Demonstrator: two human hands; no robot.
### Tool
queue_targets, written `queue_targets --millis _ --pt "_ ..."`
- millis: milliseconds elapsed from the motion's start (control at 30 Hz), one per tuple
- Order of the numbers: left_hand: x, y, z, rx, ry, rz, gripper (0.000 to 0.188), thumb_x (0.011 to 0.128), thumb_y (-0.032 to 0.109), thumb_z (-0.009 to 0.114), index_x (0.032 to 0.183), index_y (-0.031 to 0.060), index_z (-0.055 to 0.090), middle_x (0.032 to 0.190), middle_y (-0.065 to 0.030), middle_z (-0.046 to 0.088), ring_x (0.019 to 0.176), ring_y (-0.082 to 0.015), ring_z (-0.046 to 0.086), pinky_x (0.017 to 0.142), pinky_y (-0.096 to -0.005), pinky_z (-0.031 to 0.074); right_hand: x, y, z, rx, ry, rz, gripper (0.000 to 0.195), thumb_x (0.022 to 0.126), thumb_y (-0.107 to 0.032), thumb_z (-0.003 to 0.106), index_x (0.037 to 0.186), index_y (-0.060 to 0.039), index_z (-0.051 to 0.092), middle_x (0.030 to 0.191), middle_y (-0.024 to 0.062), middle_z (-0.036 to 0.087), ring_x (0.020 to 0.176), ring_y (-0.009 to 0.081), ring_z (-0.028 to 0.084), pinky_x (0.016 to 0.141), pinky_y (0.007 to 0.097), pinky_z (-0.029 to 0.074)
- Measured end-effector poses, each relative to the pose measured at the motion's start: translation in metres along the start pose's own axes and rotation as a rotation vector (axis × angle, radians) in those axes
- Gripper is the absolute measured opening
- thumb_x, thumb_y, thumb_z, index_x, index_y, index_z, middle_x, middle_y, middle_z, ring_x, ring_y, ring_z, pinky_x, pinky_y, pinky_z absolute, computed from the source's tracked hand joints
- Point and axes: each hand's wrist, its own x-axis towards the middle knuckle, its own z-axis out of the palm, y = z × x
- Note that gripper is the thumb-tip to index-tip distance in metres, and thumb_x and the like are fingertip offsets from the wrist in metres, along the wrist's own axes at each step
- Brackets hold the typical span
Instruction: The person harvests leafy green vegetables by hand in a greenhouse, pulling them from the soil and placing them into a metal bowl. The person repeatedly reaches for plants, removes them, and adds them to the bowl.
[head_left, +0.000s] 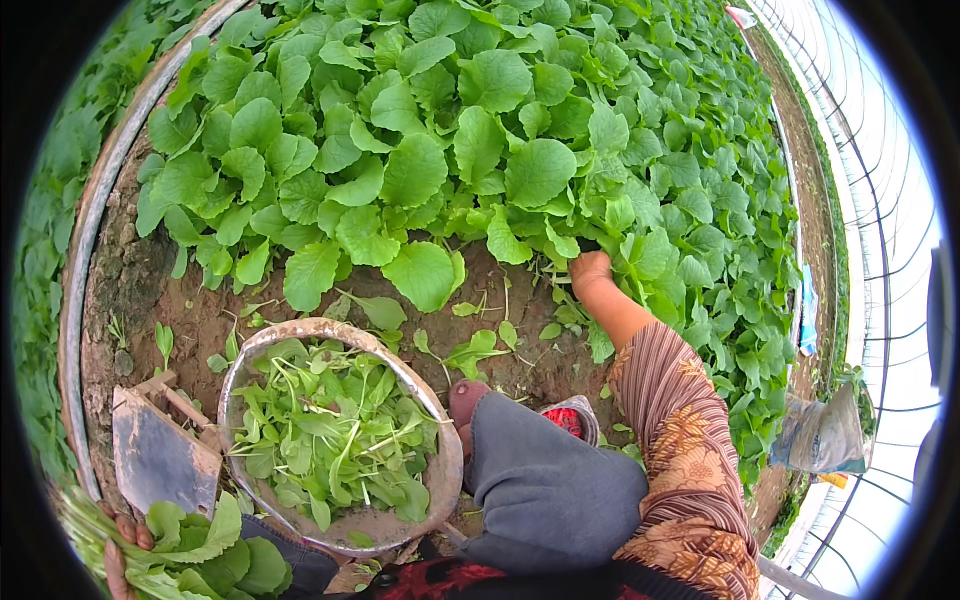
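At the lower left edge my left hand (126, 536) grips a bunch of leafy greens (217, 555), stems outward to the left and leaves toward my legs. My right hand (590, 271) reaches down among the bases of the growing leafy green plants (480, 150); leaves cover its fingers, so its grasp is hidden. Between my left hand and my knee stands a round, soil-smeared basin (448, 480), partly filled with loose picked leaves (330, 427). Fallen leaves (472, 352) lie on the bare soil (525, 375) below my right forearm.
A small wooden stool (169, 450) leans left of the basin. Beside my knee sits a container with red inside (566, 421). Pale border strips (82, 247) edge the bed. A plastic sack (817, 435) stands at the right, near the greenhouse film wall (892, 225).
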Motion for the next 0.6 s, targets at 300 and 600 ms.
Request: queue_targets --millis 300,600 --pt "0.043 0.010 -0.063 0.102 -0.132 -0.097 0.045 0.093 0.018 0.058 0.132 0.0003 0.042 0.096 -0.0079 0.054 0.082 -0.0153 0.052 0.078 -0.0263 0.047 -0.027 0.010 0.007 0.037 0.194 -0.104 0.022 0.085 -0.020 0.061 0.102 -0.0118 0.072 0.105 0.0083 0.072 0.096 0.0248 0.070 0.076 0.0363 0.057" --pt "0.017 0.004 -0.007 0.060 -0.051 -0.116 0.044 0.094 0.014 0.057 0.134 0.0004 0.046 0.104 -0.0106 0.060 0.090 -0.0149 0.058 0.084 -0.0258 0.049 -0.033 0.021 0.024 0.206 0.096 -0.043 0.026 0.077 -0.018 0.067 0.100 -0.0066 0.071 0.098 0.0117 0.072 0.094 0.0269 0.068 0.086 0.0344 0.053"
